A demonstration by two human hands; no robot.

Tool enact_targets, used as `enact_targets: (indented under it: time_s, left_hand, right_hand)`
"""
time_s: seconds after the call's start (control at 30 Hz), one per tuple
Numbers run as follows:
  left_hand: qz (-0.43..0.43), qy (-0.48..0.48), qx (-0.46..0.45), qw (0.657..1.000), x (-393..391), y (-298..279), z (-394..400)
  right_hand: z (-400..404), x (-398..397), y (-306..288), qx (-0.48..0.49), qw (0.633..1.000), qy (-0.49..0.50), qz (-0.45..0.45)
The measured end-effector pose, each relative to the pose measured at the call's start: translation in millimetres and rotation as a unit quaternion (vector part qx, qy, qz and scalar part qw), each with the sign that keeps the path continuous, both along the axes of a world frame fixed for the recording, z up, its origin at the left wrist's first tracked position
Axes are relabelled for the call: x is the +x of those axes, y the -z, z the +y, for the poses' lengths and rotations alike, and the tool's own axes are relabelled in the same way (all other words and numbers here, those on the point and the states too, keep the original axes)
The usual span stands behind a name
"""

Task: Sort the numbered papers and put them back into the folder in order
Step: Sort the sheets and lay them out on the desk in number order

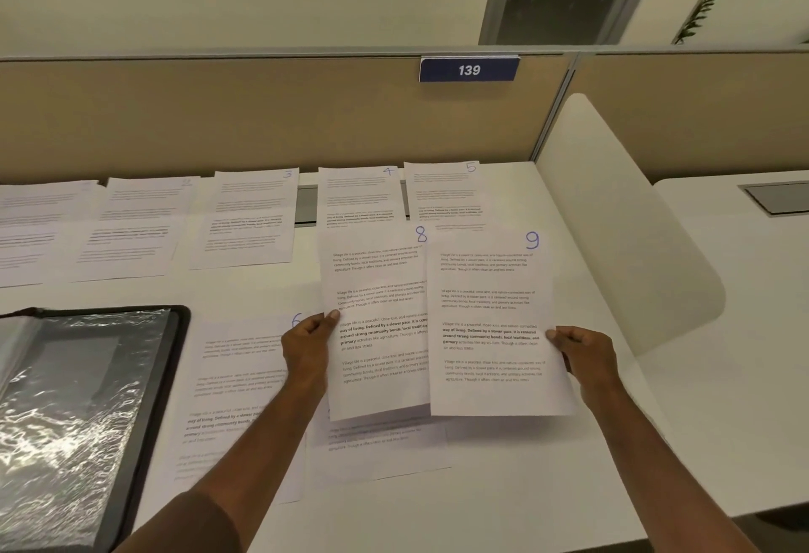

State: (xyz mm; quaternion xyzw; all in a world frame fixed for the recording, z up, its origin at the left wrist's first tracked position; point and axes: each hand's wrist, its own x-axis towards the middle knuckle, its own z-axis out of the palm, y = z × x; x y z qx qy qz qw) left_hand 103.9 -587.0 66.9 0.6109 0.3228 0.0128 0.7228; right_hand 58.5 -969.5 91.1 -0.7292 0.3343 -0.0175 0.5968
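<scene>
A: Your left hand [306, 344] pinches the sheet marked 8 [376, 324] at its left edge, and your right hand [586, 353] pinches the sheet marked 9 [494, 324] at its right edge. Both grips are closed on paper, with the two sheets lifted side by side, the 9 overlapping the 8.

B: Why hold them like that?

A: Probably so you can read both numbers at once and choose each one's spot. On the bench [547, 487], sheets 3 [251, 219], 4 [359, 197] and 5 [442, 189] lie in a back row, and 6 [236, 377] starts the front row.

B: And the folder?

A: The folder [87, 412] lies open at your lower left, just beside sheet 6. Another sheet [385, 447] lies under the pair you hold; its number is hidden.
</scene>
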Motion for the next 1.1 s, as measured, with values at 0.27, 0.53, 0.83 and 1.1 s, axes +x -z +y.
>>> enact_targets:
  time_s: [0.27,0.53,0.83,1.1]
  left_hand:
    - [0.006,0.02,0.007,1.0,-11,0,3]
    - [0.016,0.066,0.013,0.998,-20,7,16]
    - [0.029,0.063,0.03,0.997,-23,12,-3]
    - [0.05,0.062,0.03,0.996,-40,22,-86]
  right_hand:
    - [-3,-3,-9,-0.002,1.0,0.008,0.007]
    - [-9,-24,-17,0.017,0.999,0.039,0.016]
    - [-48,-31,-14,0.037,0.998,0.047,0.023]
    - [-111,-20,7,0.052,0.998,0.008,0.04]
